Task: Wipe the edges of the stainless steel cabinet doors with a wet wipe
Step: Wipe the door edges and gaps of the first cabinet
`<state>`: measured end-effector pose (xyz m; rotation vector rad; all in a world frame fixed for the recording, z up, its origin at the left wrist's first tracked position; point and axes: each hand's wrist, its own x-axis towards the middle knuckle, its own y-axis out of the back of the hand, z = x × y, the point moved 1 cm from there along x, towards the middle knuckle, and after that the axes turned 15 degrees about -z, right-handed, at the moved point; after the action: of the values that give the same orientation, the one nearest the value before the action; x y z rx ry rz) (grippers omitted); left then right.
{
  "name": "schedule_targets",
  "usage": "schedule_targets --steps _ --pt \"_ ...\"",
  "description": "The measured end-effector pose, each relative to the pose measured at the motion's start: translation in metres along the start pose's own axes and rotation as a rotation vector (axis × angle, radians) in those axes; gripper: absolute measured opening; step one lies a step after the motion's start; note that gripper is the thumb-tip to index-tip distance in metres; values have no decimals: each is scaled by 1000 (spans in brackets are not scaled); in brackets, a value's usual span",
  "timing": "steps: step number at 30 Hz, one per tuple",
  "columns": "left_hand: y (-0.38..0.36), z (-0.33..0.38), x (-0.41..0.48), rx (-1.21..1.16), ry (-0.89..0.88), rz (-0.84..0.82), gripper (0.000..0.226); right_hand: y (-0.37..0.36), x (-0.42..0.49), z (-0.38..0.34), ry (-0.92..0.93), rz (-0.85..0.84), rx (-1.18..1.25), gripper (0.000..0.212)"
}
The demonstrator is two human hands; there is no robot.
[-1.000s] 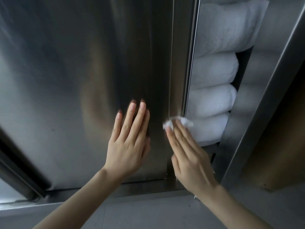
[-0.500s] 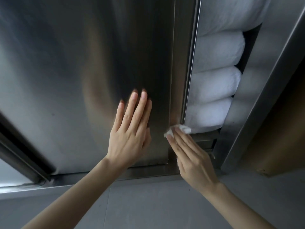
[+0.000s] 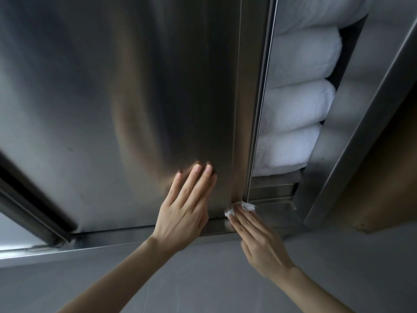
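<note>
Left hand (image 3: 187, 208) lies flat on the face of the left cabinet door (image 3: 112, 98), fingers straight and close together, bracing the panel near its lower right corner. Right hand (image 3: 259, 240) has its fingers straight too, pressing the wet wipe (image 3: 248, 206) onto the bottom end of the door's vertical edge (image 3: 241, 109), just above the bottom rail (image 3: 135, 240); the thumb is hidden, so cannot tell whether it also tucks the wipe. The wipe shows as a small white crumple poking out past the fingertips. Judgement: the wipe is light, limp and damp, apt to bunch or slide on polished steel, so best kept folded under the finger pads and wrapped round the edge, not dragged loose. The door looks stiff and smooth; it may shift when pushed, hence the bracing palm. The edge could be sharp. To the right, the cabinet (image 3: 270, 195) stands open and holds white towels (image 3: 300, 98) stacked one on another, the lowest resting on its floor. Further right, a second steel door (image 3: 372, 120) is swung outward. Grey floor (image 3: 203, 279) lies nearest.
</note>
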<state>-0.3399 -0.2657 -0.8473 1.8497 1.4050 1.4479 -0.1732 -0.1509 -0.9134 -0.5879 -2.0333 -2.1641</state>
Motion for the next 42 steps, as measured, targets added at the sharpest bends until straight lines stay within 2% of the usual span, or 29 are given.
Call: schedule_targets --steps 5,12,18,23,25,30,36,42 --pt "-1 -1 0 11 -6 19 67 24 12 -1 -14 52 38 48" --pt "6 -4 0 41 -16 -21 67 75 55 -2 -77 322 121 50" --pt "38 -18 5 -20 47 6 61 78 47 -7 -56 256 37 48" --pt "68 -26 45 -60 118 134 62 141 99 3 -86 501 61 46" --pt "75 -26 60 -83 141 179 61 149 103 4 -89 551 47 44" --pt "71 -26 70 -48 167 195 60 133 83 -2 -63 467 14 43" --pt "69 -25 69 -64 153 233 61 181 120 5 -59 631 52 43" --pt "77 -24 68 -75 152 195 62 151 92 -4 -69 472 -19 47"
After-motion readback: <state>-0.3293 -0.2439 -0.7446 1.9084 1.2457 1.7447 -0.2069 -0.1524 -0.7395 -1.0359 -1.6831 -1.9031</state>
